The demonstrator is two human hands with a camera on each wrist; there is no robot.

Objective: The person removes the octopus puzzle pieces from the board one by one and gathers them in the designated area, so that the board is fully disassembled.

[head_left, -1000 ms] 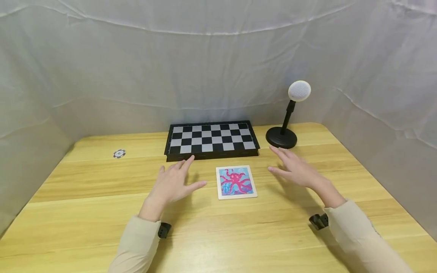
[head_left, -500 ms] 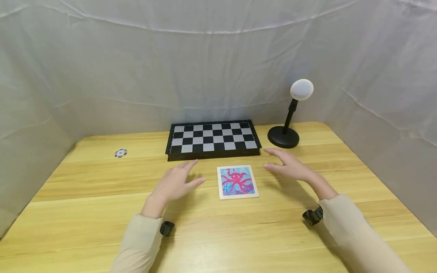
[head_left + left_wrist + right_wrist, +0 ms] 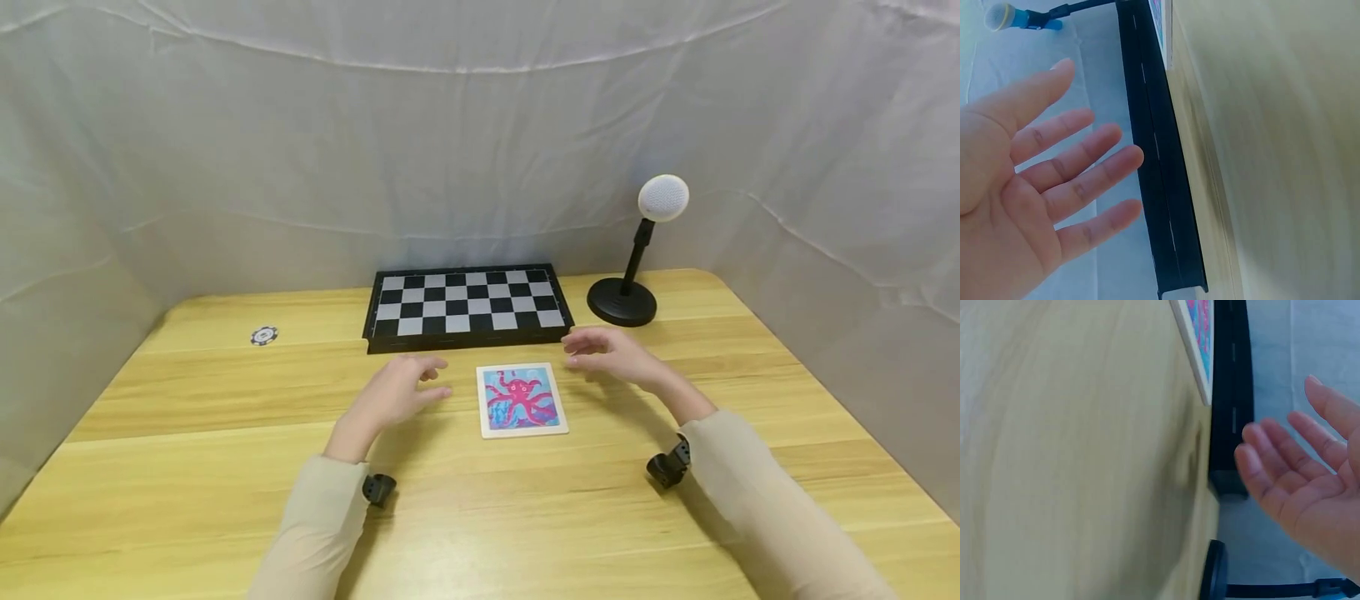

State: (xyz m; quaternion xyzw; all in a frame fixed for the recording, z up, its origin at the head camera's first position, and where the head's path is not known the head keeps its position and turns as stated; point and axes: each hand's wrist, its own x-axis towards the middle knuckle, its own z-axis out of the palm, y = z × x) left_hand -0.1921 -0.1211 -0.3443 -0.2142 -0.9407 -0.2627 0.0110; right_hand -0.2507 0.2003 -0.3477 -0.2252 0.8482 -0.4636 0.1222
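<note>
"State of the left hand [image 3: 1022,206]?"
"Palm showing, fingers spread; it slightly overlaps the long black case [image 3: 1160,156], contact undetermined."
"Top of view?"
"Microphone [image 3: 1013,17] at left; light-edged panel [image 3: 1167,31], cut off, near the case's upper end."
"Right side?"
"Pale wood tabletop [image 3: 1285,156]."

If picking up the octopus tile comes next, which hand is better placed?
Probably the right hand: in the head view it appears closer to the octopus tile, with a narrower gap than the left hand shows on the other side. Both are empty, so the advantage looks slight.
</note>
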